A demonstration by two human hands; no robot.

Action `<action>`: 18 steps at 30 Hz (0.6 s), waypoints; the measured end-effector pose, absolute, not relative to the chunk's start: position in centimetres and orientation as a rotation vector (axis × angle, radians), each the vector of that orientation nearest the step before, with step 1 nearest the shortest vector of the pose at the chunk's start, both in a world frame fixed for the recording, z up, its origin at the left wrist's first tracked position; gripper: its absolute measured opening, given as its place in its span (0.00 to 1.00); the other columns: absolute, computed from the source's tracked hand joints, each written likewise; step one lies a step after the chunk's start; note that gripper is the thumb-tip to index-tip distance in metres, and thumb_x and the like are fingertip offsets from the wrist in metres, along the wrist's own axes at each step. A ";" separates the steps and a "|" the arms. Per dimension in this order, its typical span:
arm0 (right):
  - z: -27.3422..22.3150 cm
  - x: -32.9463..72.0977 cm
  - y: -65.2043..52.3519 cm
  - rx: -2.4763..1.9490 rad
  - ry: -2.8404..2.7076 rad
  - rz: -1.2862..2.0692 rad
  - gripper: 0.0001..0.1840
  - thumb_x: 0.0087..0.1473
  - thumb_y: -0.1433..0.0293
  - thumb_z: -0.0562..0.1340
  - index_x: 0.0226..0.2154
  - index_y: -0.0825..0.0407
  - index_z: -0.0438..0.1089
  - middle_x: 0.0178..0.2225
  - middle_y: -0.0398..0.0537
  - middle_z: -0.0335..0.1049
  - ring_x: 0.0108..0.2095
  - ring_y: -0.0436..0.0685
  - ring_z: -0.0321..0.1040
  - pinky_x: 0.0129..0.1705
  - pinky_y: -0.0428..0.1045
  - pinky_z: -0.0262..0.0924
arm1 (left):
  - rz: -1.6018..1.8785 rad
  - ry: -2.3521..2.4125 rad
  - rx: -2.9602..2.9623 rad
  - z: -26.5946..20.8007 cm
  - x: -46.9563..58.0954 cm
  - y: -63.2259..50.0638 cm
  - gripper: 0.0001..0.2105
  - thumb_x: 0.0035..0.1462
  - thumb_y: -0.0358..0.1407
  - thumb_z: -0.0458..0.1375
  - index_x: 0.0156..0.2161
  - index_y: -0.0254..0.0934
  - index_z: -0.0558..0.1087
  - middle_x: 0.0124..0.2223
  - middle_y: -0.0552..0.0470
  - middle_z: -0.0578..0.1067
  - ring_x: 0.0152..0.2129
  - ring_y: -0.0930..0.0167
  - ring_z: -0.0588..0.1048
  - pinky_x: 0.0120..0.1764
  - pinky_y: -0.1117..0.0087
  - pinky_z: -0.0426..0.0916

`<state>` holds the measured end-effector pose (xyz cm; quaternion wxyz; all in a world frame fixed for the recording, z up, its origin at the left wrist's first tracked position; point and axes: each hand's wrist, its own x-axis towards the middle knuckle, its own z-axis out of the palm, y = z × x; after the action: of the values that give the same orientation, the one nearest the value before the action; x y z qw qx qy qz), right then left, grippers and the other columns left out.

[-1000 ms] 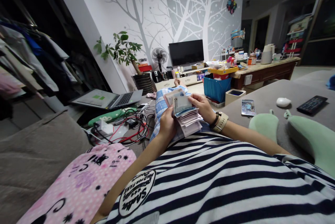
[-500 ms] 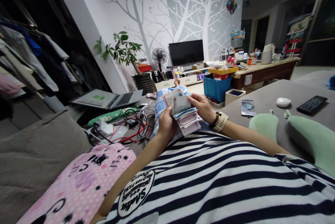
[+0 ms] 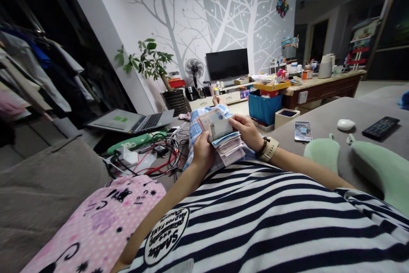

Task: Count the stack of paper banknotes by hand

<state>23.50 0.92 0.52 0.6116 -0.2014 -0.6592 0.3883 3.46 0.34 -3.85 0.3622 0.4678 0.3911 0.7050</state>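
A thick bundle of banknotes (image 3: 228, 144) is held over my lap, bent so that its lower ends fan out toward my striped shirt. My left hand (image 3: 203, 150) is closed around the bundle's left side, thumb on top. My right hand (image 3: 245, 130) pinches the right edge of an upper banknote (image 3: 219, 126), which stands up and leans away from me. Bluish and pinkish notes show among the layers. The fingers beneath the bundle are hidden. A watch (image 3: 271, 148) and a dark bracelet sit on my right wrist.
To the left lie tangled cables (image 3: 169, 153), an open laptop (image 3: 134, 122) and a pink blanket (image 3: 105, 213). On the right are a phone (image 3: 303, 131), a white mouse-like object (image 3: 346, 125), a remote control (image 3: 381, 128) and a green neck pillow (image 3: 377, 166). A blue bin (image 3: 264, 109) stands beyond my legs.
The upper note between my hands has shifted slightly, and a little more of its printed face shows. Both hands keep nearly the same place and grip.
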 end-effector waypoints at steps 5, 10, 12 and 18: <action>0.5 23.6 0.9 -0.465 -1.536 0.878 0.41 0.62 0.25 0.76 0.31 0.45 0.76 0.25 0.44 0.71 0.30 0.57 0.63 0.37 0.55 0.63 | 1.741 0.843 1.114 -3.1 4.5 0.3 0.09 0.60 0.46 0.74 0.36 0.45 0.84 0.44 0.39 0.92 0.60 0.40 0.88 0.64 0.44 0.83; 0.5 23.4 1.1 -0.477 -1.447 0.888 0.44 0.51 0.25 0.83 0.30 0.43 0.71 0.25 0.39 0.68 0.29 0.55 0.60 0.38 0.54 0.63 | 1.701 0.763 1.047 -2.8 4.8 0.0 0.12 0.52 0.45 0.77 0.37 0.46 0.83 0.44 0.43 0.92 0.62 0.43 0.90 0.65 0.46 0.86; 0.4 23.4 1.4 -0.498 -1.426 0.903 0.43 0.50 0.27 0.85 0.31 0.43 0.69 0.25 0.38 0.67 0.30 0.55 0.60 0.38 0.54 0.62 | 1.713 0.768 1.037 -2.8 4.8 -0.2 0.12 0.50 0.44 0.78 0.37 0.46 0.82 0.41 0.46 0.91 0.60 0.45 0.91 0.64 0.48 0.87; 0.2 23.5 2.0 -0.572 -1.474 0.894 0.41 0.55 0.29 0.81 0.27 0.44 0.68 0.25 0.38 0.63 0.31 0.54 0.58 0.37 0.53 0.59 | 1.714 0.750 1.019 -2.8 4.9 -0.2 0.18 0.42 0.42 0.80 0.40 0.43 0.84 0.39 0.49 0.90 0.54 0.47 0.93 0.62 0.49 0.87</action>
<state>23.50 2.01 0.16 0.6154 -0.2484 -0.6396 0.3879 4.91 -0.23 -2.78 0.4843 0.4183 0.3079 0.7040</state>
